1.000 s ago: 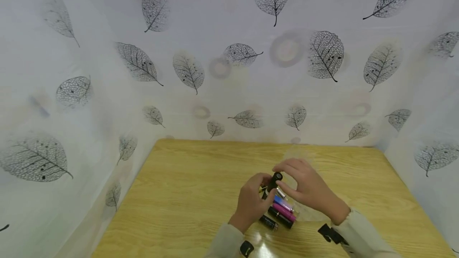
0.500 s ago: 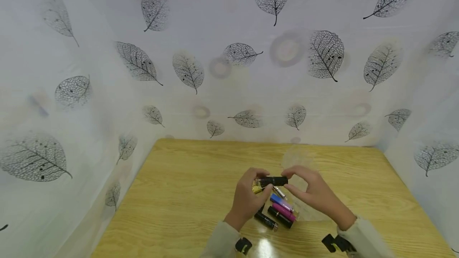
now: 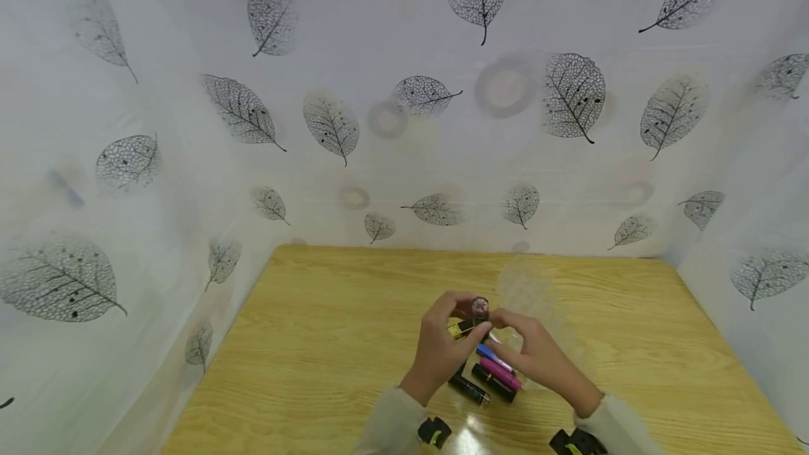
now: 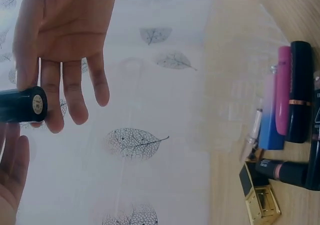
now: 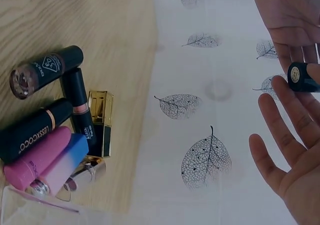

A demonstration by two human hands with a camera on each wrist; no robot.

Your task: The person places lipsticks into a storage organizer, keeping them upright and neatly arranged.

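A dark lipstick tube (image 3: 480, 309) is held upright between both hands above the table, its glossy pinkish end upward. My left hand (image 3: 440, 351) pinches it from the left with thumb and fingers. From the right, my right hand (image 3: 537, 351) pinches its lower part, the other fingers extended in the right wrist view. A round pale label on the tube's base (image 4: 37, 105) faces the left wrist camera. Below the hands lie a magenta tube (image 5: 37, 157), a blue-to-pink tube (image 5: 64, 162), a black lipstick (image 5: 36, 130) and a gold-and-black case (image 5: 101, 117).
Another black tube with a clear end (image 5: 47, 71) and a slim black tube (image 5: 79, 105) lie in the cluster, beside a small silver tube (image 5: 86, 175). Clear plastic wrapping (image 3: 531, 293) spreads on the wooden table (image 3: 329, 343). Leaf-patterned sheeting (image 3: 379, 160) surrounds the table.
The lipstick tube turns from tilted to lying sideways, then to upright with its glossy end up. My right hand moves left and lower, close against my left hand.
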